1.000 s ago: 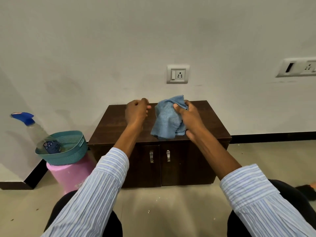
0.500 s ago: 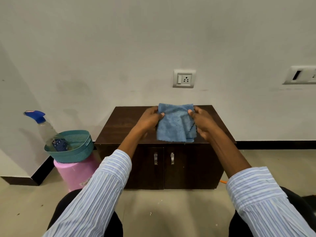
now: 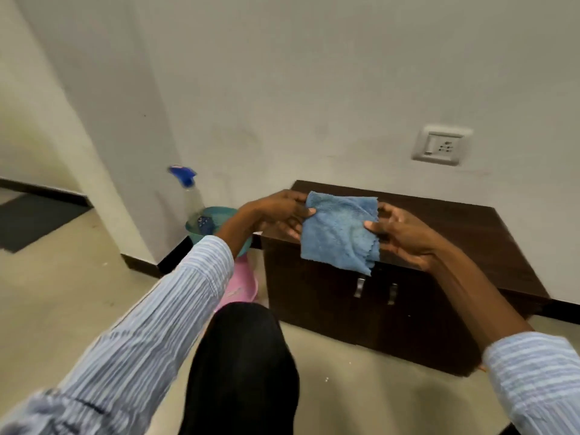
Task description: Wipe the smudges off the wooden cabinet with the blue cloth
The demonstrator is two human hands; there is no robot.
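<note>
A folded blue cloth [image 3: 340, 232] hangs in the air in front of the low dark wooden cabinet [image 3: 464, 233], above its front edge. My left hand [image 3: 279, 211] pinches the cloth's upper left corner. My right hand [image 3: 405, 233] grips its right edge with thumb in front. The cloth hangs apart from the cabinet top. The cabinet has two doors with metal handles [image 3: 359, 287] and stands against the white wall.
Left of the cabinet a teal basket [image 3: 205, 219] sits on a pink stool [image 3: 241, 285], with a blue-capped spray bottle [image 3: 191, 193] standing in it. A wall socket [image 3: 441, 149] is above the cabinet. My dark-trousered knee [image 3: 244, 356] is low in the middle. A wall corner juts out at left.
My left hand came over and took the cloth's left corner, so both hands now hold it spread. My head has turned left and tilted, shifting the cabinet to the right of the view.
</note>
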